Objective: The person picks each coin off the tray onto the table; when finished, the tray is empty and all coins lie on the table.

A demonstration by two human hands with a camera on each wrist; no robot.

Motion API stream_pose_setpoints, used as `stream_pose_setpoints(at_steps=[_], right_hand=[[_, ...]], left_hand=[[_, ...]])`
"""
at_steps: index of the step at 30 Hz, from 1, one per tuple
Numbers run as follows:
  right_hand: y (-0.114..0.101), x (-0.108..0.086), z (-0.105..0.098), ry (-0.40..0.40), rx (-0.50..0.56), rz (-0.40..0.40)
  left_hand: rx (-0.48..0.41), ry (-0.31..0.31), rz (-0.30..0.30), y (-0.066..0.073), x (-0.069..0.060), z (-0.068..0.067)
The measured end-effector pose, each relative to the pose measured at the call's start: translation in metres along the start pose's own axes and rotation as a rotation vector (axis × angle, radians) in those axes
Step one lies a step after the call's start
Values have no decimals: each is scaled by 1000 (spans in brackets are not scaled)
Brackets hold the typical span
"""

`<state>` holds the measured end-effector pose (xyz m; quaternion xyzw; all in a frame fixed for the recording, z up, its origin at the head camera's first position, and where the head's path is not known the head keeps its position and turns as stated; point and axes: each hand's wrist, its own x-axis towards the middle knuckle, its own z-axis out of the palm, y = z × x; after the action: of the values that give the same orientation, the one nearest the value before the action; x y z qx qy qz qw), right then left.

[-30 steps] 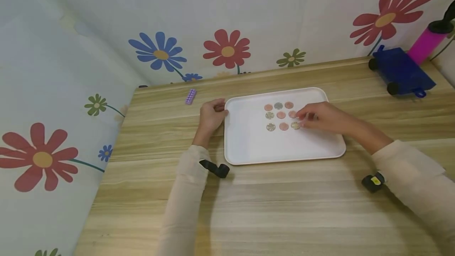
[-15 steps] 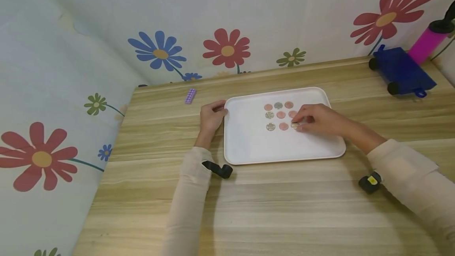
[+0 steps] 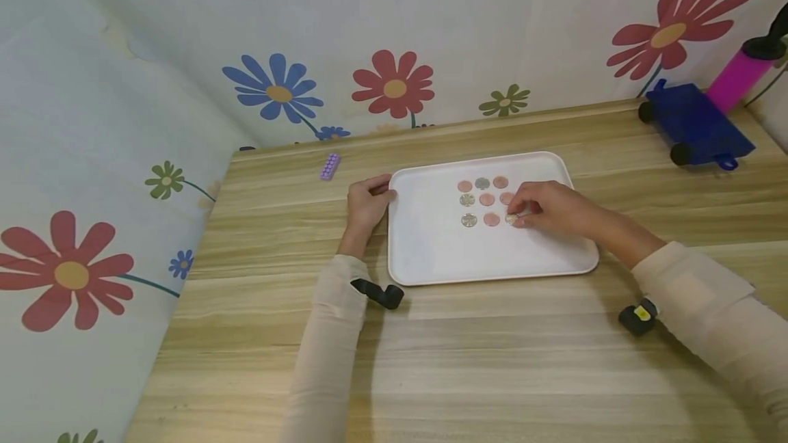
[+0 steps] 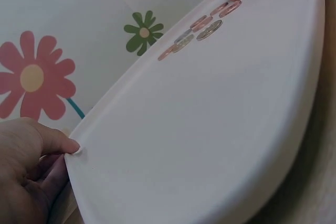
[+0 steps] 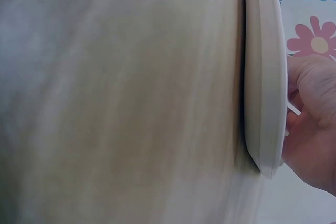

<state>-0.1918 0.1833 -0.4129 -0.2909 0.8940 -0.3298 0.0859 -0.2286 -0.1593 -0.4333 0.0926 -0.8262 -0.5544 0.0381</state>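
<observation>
A white tray (image 3: 425,241) lies on the wooden table. Coins stand on it in three rows, copper-coloured, silver and gold-toned, such as the copper-coloured coin (image 3: 491,219) in the near row. At that row's right end, my right hand (image 3: 552,207) pinches a gold-toned coin (image 3: 511,219) between thumb and fingers, partly covering it. My left hand (image 3: 366,205) grips the tray's left edge; in the left wrist view its thumb (image 4: 65,142) lies over the rim, with the fingers outside it. The right wrist view shows the right hand (image 5: 315,114) beyond the tray's side (image 5: 265,77), its coin hidden.
A purple toy brick (image 3: 330,167) lies beyond the left hand. At the back right are a blue wheeled toy (image 3: 698,125) and a pink cylinder with a black top (image 3: 735,81). A flower-patterned sheet (image 3: 480,33) borders the table's back and left.
My right hand has come slightly left and its fingers have closed on the gold-toned coin at the near row's right end. The left hand stays at the tray's edge.
</observation>
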Motion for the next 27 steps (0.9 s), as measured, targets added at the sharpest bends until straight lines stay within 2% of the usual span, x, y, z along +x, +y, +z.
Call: stream_pose_setpoints(at_steps=[11, 19, 27], right_hand=[[0, -2, -1, 0, 9, -16], [-1, -1, -2, -71, 15, 17], [2, 0, -3, -78, 6, 6]], left_hand=[[0, 20, -13, 1, -2, 2], [-9, 21, -20, 0, -3, 1], [1, 14, -15, 1, -2, 2]])
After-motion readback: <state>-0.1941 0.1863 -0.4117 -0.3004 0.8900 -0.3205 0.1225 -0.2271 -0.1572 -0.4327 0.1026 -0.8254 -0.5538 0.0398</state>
